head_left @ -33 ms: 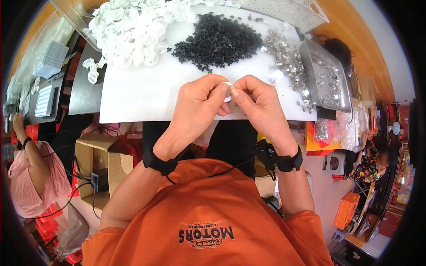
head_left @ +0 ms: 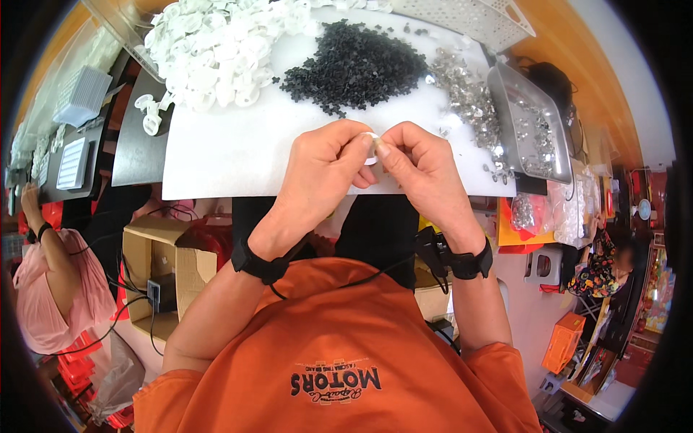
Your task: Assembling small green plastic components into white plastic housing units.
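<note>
Between the fingertips of both hands is a small round white plastic piece (head_left: 372, 159), mostly covered by fingers. My left hand (head_left: 323, 167) pinches it from the left with thumb and forefinger. From the other side, my right hand (head_left: 427, 172) presses thumb and finger to its edge. Whether a smaller part sits in it, I cannot tell. Both hands are just above the near edge of a white board (head_left: 224, 155). Beyond them lies a heap of small black parts (head_left: 354, 65). White plastic pieces (head_left: 216, 58) are piled at the far left, and small shiny metal parts (head_left: 469, 97) are scattered at the right.
A grey metal tray (head_left: 530, 119) holding more shiny parts stands at the board's right. A white perforated basket (head_left: 469, 18) is at the back. Below the table's left part sits an open cardboard box (head_left: 151, 252). Another person's arm (head_left: 47, 252) reaches to a table at far left.
</note>
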Demonstrator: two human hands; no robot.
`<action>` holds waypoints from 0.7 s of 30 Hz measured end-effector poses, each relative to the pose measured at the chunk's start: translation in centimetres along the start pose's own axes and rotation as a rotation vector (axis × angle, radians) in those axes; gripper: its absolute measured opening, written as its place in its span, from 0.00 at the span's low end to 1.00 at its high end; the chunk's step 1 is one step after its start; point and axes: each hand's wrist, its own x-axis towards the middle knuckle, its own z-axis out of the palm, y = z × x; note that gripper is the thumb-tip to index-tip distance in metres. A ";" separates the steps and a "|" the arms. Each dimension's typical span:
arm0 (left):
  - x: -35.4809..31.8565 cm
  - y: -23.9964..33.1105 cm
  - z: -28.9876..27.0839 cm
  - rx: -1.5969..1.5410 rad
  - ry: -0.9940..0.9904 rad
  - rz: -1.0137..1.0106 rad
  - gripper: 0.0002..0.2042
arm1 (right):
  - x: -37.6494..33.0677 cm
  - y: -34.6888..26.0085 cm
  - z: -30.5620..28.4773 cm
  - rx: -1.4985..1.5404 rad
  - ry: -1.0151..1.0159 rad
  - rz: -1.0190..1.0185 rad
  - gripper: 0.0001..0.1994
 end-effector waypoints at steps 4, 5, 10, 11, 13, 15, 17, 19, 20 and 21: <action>0.2 0.9 -0.7 -0.091 -0.084 -0.050 0.10 | 0.0 -0.4 -0.6 0.050 -0.035 0.045 0.08; 0.1 0.9 -0.9 -0.091 -0.083 -0.050 0.10 | 0.0 -0.6 -0.7 0.050 -0.036 0.044 0.08; 0.0 1.1 -1.1 -0.116 -0.140 -0.045 0.12 | -0.1 -0.7 -0.9 0.106 -0.051 0.106 0.08; 0.1 1.0 -1.0 -0.117 -0.140 -0.045 0.12 | 0.0 -0.6 -0.9 0.105 -0.052 0.106 0.08; 0.1 0.7 -0.7 -0.082 -0.098 -0.050 0.12 | 0.0 -0.3 -0.9 0.084 -0.054 0.097 0.08; 0.1 0.6 -0.7 -0.077 -0.084 -0.052 0.12 | -0.1 -0.3 -0.9 0.074 -0.062 0.093 0.08; 0.1 0.6 -0.7 -0.073 -0.071 -0.055 0.12 | -0.1 -0.3 -0.8 0.063 -0.069 0.090 0.08; 0.1 0.5 -0.8 -0.064 -0.070 -0.046 0.12 | -0.1 -0.3 -0.8 0.057 -0.074 0.060 0.08; 0.1 0.6 -0.7 -0.065 -0.071 -0.048 0.12 | -0.1 -0.2 -0.8 0.056 -0.074 0.062 0.08; 0.1 0.8 -0.6 -0.076 -0.059 -0.054 0.12 | -0.1 -0.2 -0.9 0.051 -0.077 0.055 0.08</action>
